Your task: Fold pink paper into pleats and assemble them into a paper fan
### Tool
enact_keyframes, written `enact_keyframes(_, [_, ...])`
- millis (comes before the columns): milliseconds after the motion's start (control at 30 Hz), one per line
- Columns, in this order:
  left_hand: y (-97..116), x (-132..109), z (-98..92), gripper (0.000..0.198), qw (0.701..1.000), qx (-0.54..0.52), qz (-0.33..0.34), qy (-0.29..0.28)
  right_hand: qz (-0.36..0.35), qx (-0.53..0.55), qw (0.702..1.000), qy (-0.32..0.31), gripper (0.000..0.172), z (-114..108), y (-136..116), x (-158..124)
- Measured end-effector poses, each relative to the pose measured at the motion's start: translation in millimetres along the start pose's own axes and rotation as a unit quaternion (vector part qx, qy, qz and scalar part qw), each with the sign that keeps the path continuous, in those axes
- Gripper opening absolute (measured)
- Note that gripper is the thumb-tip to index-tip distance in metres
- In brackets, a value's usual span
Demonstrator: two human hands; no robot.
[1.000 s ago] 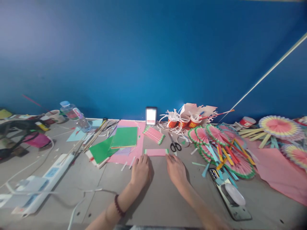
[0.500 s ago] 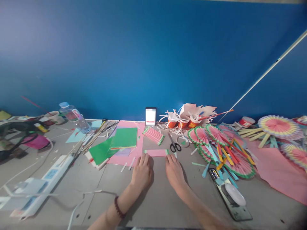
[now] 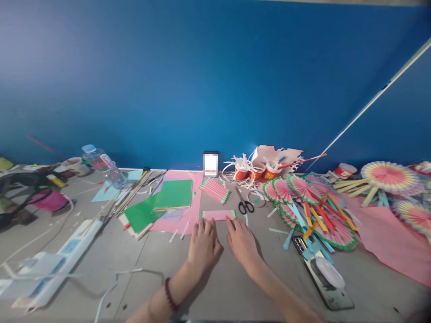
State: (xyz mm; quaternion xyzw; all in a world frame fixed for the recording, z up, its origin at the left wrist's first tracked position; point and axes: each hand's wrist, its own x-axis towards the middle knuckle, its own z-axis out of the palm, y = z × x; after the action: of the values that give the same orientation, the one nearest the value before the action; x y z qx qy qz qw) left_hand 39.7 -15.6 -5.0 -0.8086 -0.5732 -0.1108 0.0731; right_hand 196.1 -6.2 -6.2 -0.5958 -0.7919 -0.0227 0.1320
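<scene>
A narrow pink paper strip (image 3: 218, 215) with green ends lies flat on the grey table in front of me. At its near edge, toward the left end, are the fingertips of my left hand (image 3: 204, 244), palm down with the fingers slightly bent. My right hand (image 3: 243, 242) rests its outstretched fingertips on the near edge toward the right end. Neither hand appears to grip the strip; the right thumb is hidden. Just beyond lies a pleated pink-and-green paper piece (image 3: 215, 190). Black-handled scissors (image 3: 245, 206) lie right of the strip.
Green paper sheets (image 3: 174, 194) over pink paper lie left. Pleated paper fans (image 3: 305, 188) and a phone (image 3: 323, 278) bearing a white mouse-shaped object (image 3: 329, 272) are right. Red cups (image 3: 272, 170) and a small screen (image 3: 211, 163) stand behind. A power strip (image 3: 63, 255) and tilted bottle (image 3: 104, 163) are left.
Both hands have slid inward along the strip's near edge, closer to each other. My left hand has also drawn slightly toward me. The strip stays about where it was.
</scene>
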Motion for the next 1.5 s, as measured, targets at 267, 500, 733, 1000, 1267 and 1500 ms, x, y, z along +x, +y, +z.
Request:
enact_keyframes(267, [3, 1, -0.7, 0.056, 0.999, 0.024, -0.008, -0.02, 0.013, -0.043, 0.999, 0.0, 0.041, 6, -8, -1])
enact_keyframes(500, [2, 1, -5.5, 0.06, 0.999, -0.016, -0.013, -0.03, 0.009, -0.029, 1.0, -0.002, 0.042, 3, -8, -1])
enact_keyframes(733, [2, 3, -7.3, 0.06, 0.999, -0.013, -0.01, -0.033, 0.007, -0.018, 1.0, 0.005, 0.046, 6, -7, -3])
enact_keyframes(1000, [-11, 12, -6.7, 0.046, 0.999, -0.005, 0.01, -0.032, -0.036, -0.029, 0.999, -0.021, 0.027, -7, 2, 9])
enact_keyframes(1267, [-54, 37, 5.6, 0.014, 0.989, -0.139, 0.043, 0.036, -0.022, 0.081, 0.995, 0.059, 0.012, 1, 22, 20])
enact_keyframes(1500, [-63, 39, 19.3, 0.008, 0.979, -0.134, 0.121, 0.089, -0.015, 0.114, 0.989, 0.088, 0.01, 6, 26, 22])
